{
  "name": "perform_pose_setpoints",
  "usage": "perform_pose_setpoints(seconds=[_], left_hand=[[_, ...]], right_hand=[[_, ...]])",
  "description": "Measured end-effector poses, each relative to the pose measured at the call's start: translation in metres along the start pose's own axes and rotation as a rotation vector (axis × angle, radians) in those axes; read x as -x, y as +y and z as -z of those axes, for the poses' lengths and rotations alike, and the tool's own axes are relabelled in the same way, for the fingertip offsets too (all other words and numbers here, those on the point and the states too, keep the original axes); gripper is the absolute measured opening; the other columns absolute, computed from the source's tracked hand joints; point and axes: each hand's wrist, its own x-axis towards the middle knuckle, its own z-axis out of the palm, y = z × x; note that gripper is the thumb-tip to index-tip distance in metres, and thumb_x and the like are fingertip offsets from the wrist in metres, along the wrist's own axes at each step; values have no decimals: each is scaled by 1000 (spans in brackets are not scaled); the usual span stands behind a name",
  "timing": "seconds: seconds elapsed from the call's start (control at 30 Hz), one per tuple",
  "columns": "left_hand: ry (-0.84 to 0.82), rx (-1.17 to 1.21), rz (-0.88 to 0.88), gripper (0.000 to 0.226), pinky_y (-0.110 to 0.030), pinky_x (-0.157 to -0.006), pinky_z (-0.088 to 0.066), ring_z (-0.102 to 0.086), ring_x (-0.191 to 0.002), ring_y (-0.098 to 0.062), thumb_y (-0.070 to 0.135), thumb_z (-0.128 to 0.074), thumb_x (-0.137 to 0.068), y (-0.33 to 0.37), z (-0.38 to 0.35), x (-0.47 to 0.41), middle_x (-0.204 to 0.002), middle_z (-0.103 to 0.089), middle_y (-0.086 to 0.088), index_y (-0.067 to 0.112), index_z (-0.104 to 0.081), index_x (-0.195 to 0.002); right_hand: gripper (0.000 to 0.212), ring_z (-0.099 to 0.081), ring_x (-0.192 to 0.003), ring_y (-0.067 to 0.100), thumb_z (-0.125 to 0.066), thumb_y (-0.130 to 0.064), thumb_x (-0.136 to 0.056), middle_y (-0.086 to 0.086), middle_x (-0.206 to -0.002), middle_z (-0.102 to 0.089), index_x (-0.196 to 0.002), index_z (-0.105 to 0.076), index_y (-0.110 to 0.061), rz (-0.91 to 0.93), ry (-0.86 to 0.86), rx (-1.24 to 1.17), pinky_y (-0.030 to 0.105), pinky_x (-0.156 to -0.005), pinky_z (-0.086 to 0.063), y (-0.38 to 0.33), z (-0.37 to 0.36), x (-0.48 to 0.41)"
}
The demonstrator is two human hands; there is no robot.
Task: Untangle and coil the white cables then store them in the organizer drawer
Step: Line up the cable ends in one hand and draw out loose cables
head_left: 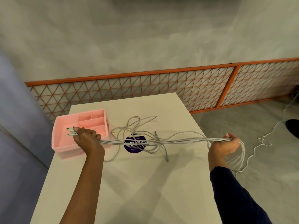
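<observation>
The white cables (116,142) run in a tight bunch from one hand to the other, pulled out in a long line to the right of the pink organizer (64,150). The bunch hangs just above the table (129,183). More of the white cables lie loose under it, in messy loops right beside the organizer. Some loops cross a round purple sticker (134,148) that sits near the organizer's right side.

The left hand (87,138) is over the front of the organizer. Its fingers are curled tight into a fist round the cables. Two plug ends (70,129) stick out past the fingers, over the organizer's big open part. None of the cable lies inside the organizer.

The right hand (226,145) is far to the right of the organizer, past the table's edge. Its palm faces up and its fingers are bent round the other end of the bunch. A few loops (239,156) hang down from this hand. A dark sleeve (234,191) covers that arm.

The organizer sits at the table's left edge and has small boxes in its back part.

Behind the organizer stands an orange fence (129,88) with criss-cross bars. Far to the right of the organizer, another thin white cord (267,138) wiggles over the floor.
</observation>
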Motion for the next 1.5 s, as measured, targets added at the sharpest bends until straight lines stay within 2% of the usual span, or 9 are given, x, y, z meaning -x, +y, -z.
perform_pose_setpoints(seconds=[0.1,0.27,0.47,0.63,0.87,1.1,1.2,1.37,1.5], left_hand=[[-5,-12,-2,35,-17,-40,-19,-23,-41,-7,30,-31,-104,-1,-2,-2,-54,-25,6,18,-29,-71],[24,-12,-18,34,-18,-41,-18,-22,-43,-7,31,-33,-103,6,3,-8,-58,-25,4,19,-29,-72],[107,-19,-62,31,-17,-40,-19,-24,-42,-5,31,-32,-103,19,23,-20,-59,-27,4,20,-32,-74],[176,-16,-69,27,-18,-43,-22,-27,-46,-6,36,-32,-103,31,43,-37,-62,-30,5,21,-36,-81],[247,-8,-132,22,-15,-43,-22,-30,-45,-3,34,-32,-104,54,65,-51,-63,-30,6,16,-36,-92],[236,-40,-144,30,-18,-41,-19,-25,-40,-2,34,-33,-103,57,81,-63,-59,-28,5,22,-35,-76],[204,-92,-196,29,-17,-39,-20,-27,-40,-1,33,-32,-104,52,80,-60,-61,-30,3,18,-38,-80],[146,-163,-299,41,-28,-58,-36,-39,-65,-9,47,-38,-95,45,89,-67,-77,-43,3,8,-46,-105],[94,-219,-337,36,-33,-62,-36,-39,-63,-7,49,-37,-96,40,89,-66,-70,-41,8,15,-49,-100]], right_hand=[[18,-52,-80,9,-40,-13,-90,-16,-82,-49,-93,-56,-21,35,-8,242,10,-61,-40,6,7,-3],[24,-53,-110,39,-53,2,-87,22,-120,-54,-106,-65,-8,-92,-180,807,41,-91,-46,61,32,5],[30,-20,-130,41,-46,-35,-98,20,-145,-17,-114,-63,-15,74,-410,1474,49,-110,-16,91,44,42],[42,-15,-142,33,-24,-34,-103,7,-144,-36,-129,-54,-20,316,-708,1847,52,-117,-4,103,43,61],[31,-45,-124,20,-39,-34,-97,1,-124,-59,-120,-54,-20,451,-928,1842,36,-109,-24,111,45,92],[40,-61,-105,24,-72,-44,-64,4,-94,-58,-84,-53,-16,107,-1339,1874,33,-87,-42,121,13,96],[58,-53,-89,19,-85,-45,-55,2,-88,-54,-91,-51,-14,137,-1457,1828,35,-88,-44,124,2,101],[66,-50,-76,16,-68,-79,-40,-7,-72,-50,-65,-51,-21,118,-1627,1755,26,-65,-36,92,-13,125],[65,-56,-105,23,-58,-70,-77,6,-106,-62,-97,-66,-8,235,-1473,1561,29,-91,-41,95,-25,120]])
